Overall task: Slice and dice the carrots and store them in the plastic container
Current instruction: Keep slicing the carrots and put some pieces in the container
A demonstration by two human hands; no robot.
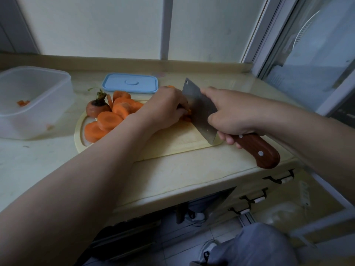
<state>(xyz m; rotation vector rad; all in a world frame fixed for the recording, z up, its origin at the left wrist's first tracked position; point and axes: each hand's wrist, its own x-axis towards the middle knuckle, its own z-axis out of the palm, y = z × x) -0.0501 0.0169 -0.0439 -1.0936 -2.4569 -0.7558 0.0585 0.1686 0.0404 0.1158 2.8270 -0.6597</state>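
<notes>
Left hand (165, 106) curls over the carrot piece (187, 117) mid-board, pinning it; right hand (228, 114) grips the one cleaver (199, 108), forefinger along the blade. Best to keep the pinning hand tucked back and the cuts even. About seven slices (109, 120) and one top stub (96, 108) wait on the one board (172, 139); one container (28, 129), left on the worktop (182, 175), holds few dice (23, 102); one lid (130, 82) lies behind.

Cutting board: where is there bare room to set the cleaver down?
Bare: the near strip of the cutting board, between left forearm and cleaver, and the counter in front of it. Crowded: the board's left end, piled with carrot slices, and the middle, where the left hand holds a carrot piece by the blade.
</notes>
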